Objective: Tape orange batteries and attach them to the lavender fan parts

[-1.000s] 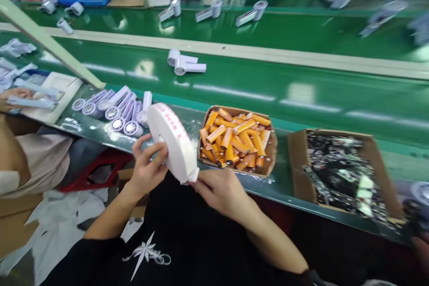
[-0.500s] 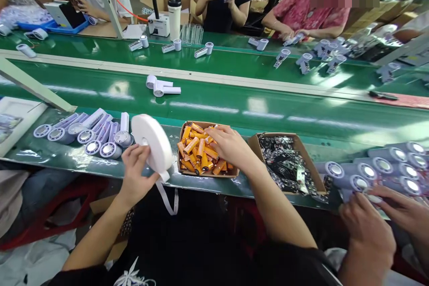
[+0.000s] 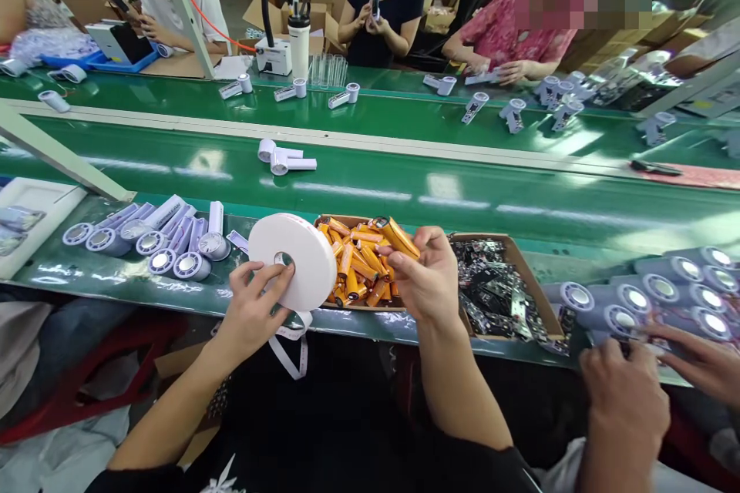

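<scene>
A white roll of tape (image 3: 297, 258) stands on edge in my left hand (image 3: 257, 308), which is closed on it with fingertips at the core hole. A loose strip of tape hangs from the roll's lower side. My right hand (image 3: 428, 277) pinches an orange battery cell (image 3: 398, 236) between thumb and fingers, raised above a cardboard box (image 3: 378, 309) of similar orange cells. Part of that box is covered by the roll and by my right hand. To the right, a second cardboard box (image 3: 535, 285) holds dark circuit boards.
Lilac handheld fan parts (image 3: 153, 227) lie in a group at the left, and more fan bodies (image 3: 659, 289) at the right. A co-worker's hands (image 3: 627, 377) work at the right edge. Two fan housings (image 3: 289, 162) rest on the green belt (image 3: 370, 189). People sit opposite.
My right hand has come up out of the battery box with an orange cell in its fingers. My left hand has turned the tape roll's flat face toward me and moved it slightly right.
</scene>
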Available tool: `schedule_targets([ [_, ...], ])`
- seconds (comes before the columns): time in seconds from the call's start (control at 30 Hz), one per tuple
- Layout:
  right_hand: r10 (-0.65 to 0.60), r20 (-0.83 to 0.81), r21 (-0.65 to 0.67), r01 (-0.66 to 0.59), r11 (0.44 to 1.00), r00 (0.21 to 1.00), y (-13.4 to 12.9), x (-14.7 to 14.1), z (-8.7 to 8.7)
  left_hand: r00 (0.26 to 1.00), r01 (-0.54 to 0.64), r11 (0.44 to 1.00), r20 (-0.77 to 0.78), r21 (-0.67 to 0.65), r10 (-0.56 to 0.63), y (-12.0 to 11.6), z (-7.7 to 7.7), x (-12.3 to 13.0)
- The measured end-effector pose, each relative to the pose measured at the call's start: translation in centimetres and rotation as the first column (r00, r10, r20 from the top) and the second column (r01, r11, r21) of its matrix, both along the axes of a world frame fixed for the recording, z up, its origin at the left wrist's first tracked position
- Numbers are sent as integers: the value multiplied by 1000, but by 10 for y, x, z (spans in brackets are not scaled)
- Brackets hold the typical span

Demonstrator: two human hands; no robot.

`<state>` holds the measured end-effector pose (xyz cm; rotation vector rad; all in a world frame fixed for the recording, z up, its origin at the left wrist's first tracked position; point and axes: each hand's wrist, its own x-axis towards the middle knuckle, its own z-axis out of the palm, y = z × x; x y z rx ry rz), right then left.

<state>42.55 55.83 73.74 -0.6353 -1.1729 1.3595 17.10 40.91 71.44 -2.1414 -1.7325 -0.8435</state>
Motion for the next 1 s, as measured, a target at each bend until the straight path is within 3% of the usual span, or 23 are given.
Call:
schedule_targets([
  [0.07,-7,57,1,7,1000,998,-9,0,0,999,15,1000,-34,-8,-15,1,1,3],
  [0.2,-242,293,222,180,958,925,-26,0,-5,995,29,999,-92,-16,-31,2,3,10],
  [0.3,-276,431,320,141,937,859,-36,-5,-16,991,18,1000,-134,20,-15,3,3,13],
  [0.37,-178,486,280,41,959,855,-38,-8,-25,984,6,999,-178,37,1,3,3,12],
  [0.47,71,491,108,-141,984,868,-24,-3,-27,966,16,999,-257,33,-8,4,13,3],
  [0.6,430,408,-77,-439,895,805,10,12,8,921,143,989,-373,46,-116,14,48,-8],
  [0.67,472,398,-85,-481,873,787,14,11,27,904,172,983,-406,68,-130,20,62,-7],
  [0.7,450,360,-85,-452,888,817,11,6,31,908,154,984,-406,85,-107,21,64,-5],
  [0.77,287,155,-95,-275,957,945,1,-9,25,931,92,988,-362,123,-42,22,53,3],
  [0.8,138,-2,-123,-137,983,990,-4,-17,16,947,55,989,-322,137,-9,21,41,8],
  [0.87,-127,-243,-208,76,975,962,-8,-26,-3,976,5,992,-219,127,23,18,9,18],
  [0.93,-188,-305,-271,104,957,934,-5,-17,-12,991,28,998,-130,60,-20,16,-21,24],
  [1.0,-246,-315,-276,159,948,917,3,7,-5,991,98,994,-89,-54,-103,22,-37,25],
])
